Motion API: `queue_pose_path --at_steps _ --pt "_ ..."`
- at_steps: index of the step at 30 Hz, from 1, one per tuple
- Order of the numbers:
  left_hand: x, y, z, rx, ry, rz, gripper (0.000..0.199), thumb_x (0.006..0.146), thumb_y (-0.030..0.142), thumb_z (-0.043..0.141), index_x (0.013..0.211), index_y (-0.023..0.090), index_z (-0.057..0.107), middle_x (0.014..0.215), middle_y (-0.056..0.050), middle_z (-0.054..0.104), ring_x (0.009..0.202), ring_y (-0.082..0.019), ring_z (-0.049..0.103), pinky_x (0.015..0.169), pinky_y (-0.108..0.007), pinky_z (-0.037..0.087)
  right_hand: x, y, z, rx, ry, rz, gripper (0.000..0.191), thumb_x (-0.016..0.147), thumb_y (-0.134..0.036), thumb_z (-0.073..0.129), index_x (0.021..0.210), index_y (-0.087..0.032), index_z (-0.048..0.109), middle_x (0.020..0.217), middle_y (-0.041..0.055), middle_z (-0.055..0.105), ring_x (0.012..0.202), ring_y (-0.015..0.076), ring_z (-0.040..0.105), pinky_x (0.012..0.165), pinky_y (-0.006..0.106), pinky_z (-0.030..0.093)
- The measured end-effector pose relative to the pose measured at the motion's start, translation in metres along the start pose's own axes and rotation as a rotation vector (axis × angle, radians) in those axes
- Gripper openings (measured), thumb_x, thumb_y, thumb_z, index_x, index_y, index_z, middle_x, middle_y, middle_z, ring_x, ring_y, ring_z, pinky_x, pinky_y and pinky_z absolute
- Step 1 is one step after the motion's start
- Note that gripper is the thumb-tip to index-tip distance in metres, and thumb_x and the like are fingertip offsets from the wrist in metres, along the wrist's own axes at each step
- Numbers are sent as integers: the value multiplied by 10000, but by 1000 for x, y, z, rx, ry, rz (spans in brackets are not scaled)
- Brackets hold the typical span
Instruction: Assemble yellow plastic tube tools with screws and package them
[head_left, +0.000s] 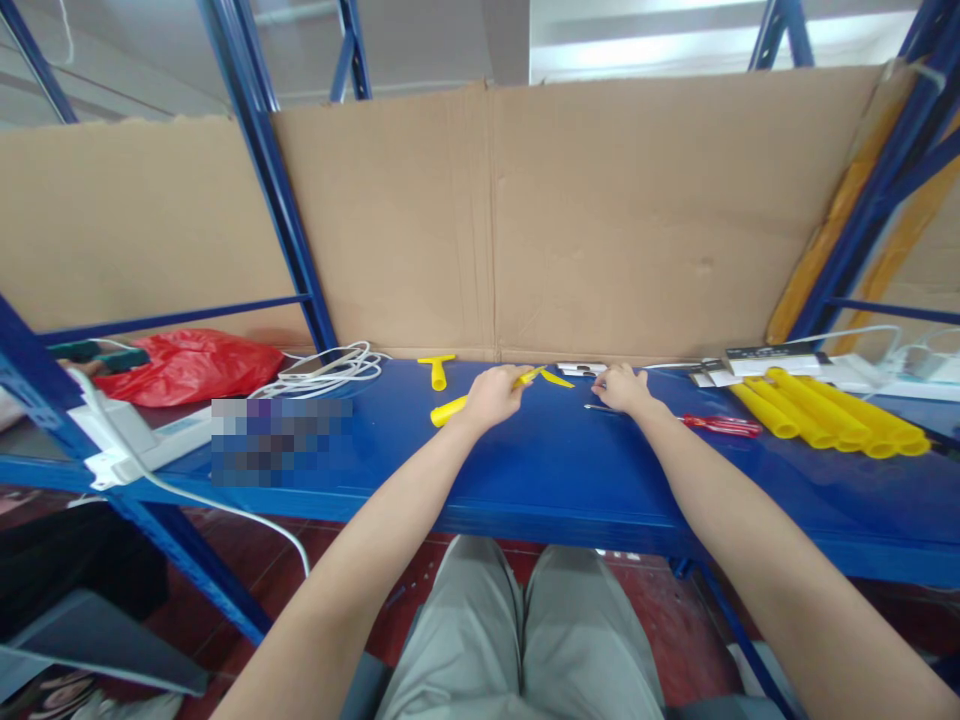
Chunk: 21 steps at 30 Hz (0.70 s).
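My left hand (493, 396) is closed around a yellow plastic tool (448, 412); its round handle sticks out on the left and a flat yellow end shows past my fingertips. The palm hides its middle. Just right of that hand lies a thin yellow blade-shaped piece (557, 379). My right hand (624, 388) rests low over the table with bent fingers, beside a small white-and-dark flat packet (580, 369); what its fingertips pinch is too small to make out. A screwdriver (721, 426) with a red handle lies under my right wrist, tip pointing left.
Behind stands a yellow T-shaped piece (436, 372). Several yellow tubes (832, 415) lie at right by white boxes (772, 362). On the left are coiled white cable (337, 370), a red plastic bag (195, 365) and a power strip (161, 440). Cardboard (600, 220) walls the blue table (555, 470).
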<state>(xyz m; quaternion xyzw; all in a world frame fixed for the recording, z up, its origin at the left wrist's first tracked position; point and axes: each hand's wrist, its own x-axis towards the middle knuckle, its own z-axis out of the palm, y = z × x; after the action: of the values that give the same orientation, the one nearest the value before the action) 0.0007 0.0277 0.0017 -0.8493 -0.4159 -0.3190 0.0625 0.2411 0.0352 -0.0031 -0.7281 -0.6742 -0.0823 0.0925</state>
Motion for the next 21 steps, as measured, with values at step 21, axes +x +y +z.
queue_pose_path --at_steps 21 --pt "-1 8 0 -32 -33 22 327 859 164 564 1163 233 664 1150 -66 681 1084 -217 624 931 -312 473 3 -15 2 -150 44 -21 268 865 -268 504 1004 -137 692 1165 169 621 1156 292 463 964 496 309"
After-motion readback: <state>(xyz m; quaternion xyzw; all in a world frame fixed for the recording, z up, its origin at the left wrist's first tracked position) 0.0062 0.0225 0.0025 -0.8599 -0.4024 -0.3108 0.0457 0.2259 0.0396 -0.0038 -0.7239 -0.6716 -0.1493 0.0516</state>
